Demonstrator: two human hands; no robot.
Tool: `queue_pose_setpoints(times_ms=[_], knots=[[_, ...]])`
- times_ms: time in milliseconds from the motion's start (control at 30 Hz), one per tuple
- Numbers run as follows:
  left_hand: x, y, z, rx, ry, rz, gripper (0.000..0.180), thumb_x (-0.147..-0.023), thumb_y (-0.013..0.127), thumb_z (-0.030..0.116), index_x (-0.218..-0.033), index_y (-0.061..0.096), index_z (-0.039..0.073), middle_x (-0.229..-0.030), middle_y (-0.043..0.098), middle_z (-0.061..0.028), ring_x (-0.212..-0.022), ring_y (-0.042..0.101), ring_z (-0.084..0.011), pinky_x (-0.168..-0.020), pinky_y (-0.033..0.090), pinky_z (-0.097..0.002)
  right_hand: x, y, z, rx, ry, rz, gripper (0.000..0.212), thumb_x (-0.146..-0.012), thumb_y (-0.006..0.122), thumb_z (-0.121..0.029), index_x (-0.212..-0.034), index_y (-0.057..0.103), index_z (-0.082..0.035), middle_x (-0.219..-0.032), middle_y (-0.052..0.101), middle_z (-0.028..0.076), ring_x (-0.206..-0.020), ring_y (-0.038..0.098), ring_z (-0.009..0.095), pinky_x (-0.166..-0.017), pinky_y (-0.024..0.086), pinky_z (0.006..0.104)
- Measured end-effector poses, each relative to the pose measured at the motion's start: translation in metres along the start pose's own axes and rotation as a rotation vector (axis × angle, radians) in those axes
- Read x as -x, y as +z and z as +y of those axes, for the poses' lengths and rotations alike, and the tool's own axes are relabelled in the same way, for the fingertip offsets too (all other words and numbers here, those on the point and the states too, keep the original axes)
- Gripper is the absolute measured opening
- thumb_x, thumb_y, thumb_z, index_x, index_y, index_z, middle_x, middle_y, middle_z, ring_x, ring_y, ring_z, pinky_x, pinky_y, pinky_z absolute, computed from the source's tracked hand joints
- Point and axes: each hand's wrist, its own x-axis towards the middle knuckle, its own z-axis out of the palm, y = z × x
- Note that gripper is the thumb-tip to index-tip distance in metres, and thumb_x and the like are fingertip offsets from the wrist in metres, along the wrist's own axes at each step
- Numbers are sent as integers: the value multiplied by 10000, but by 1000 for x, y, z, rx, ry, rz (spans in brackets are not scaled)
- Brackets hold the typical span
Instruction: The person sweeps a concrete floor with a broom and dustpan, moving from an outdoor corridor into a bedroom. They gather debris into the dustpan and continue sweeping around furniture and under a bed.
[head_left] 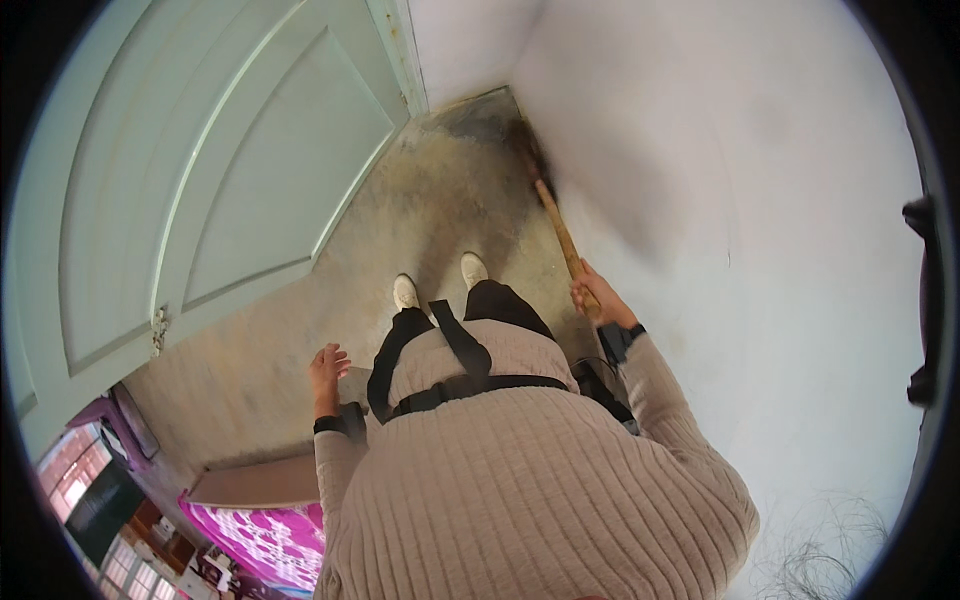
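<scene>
Pale wood forms the handle (563, 236) of a broom-like tool (555, 218) in the upper middle of the frame, gripped by the right hand (604, 301), its fingers wrapped round the near end; the dark, blurred head (526, 150) lies at the foot of the white wall (720, 200). Left of centre, the left hand (326, 374) is loosely open, fingers slightly curled, over the brownish floor (240, 385). A pale green door (250, 190) fills the upper left, and pink-and-white patterned cloth (268, 540) shows at the lower left
</scene>
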Motion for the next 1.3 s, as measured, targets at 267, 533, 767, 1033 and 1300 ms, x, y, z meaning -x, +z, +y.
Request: queue_pose_setpoints(times_ms=[267,533,767,1033,1300], knots=[[23,19,-20,30,-16,38,383,-866,525,377,-1006,601,28,-777,644,-85,-594,617,-146,-492,459,-242,-45,27,-27,66,192,-127,670,-769,533,-30,-1332,222,-220,-596,477,4,-452,484,133,-418,422,269],[41,12,-51,120,-112,106,329,-860,539,324,-993,606,30,-768,649,-90,-583,622,-146,-473,460,-233,-53,30,-129,129,-245,-398,40,-833,529,-132,-870,515,-126,-635,509,-15,-479,469,92,-456,412,225],[44,15,-49,152,-74,105,312,-860,552,303,-992,615,28,-766,648,-87,-581,621,-142,-467,456,-226,-125,91,-163,591,-310,-510,147,-819,551,-193,-704,510,-111,-636,499,-17,-603,501,98,-525,428,244],[55,8,-80,236,-148,155,304,-858,538,288,-1004,606,30,-775,644,-89,-592,617,-157,-483,460,-254,-61,60,-202,515,198,-276,723,-779,523,-84,-1398,171,-209,-594,475,1,-403,462,87,-366,386,242],[56,16,-83,241,-191,159,310,-847,549,283,-994,589,13,-782,643,-107,-616,626,-178,-517,484,-268,-124,129,-62,855,-91,-242,851,-739,553,-57,-1437,74,-137,-650,508,55,-526,506,159,-458,427,288]])
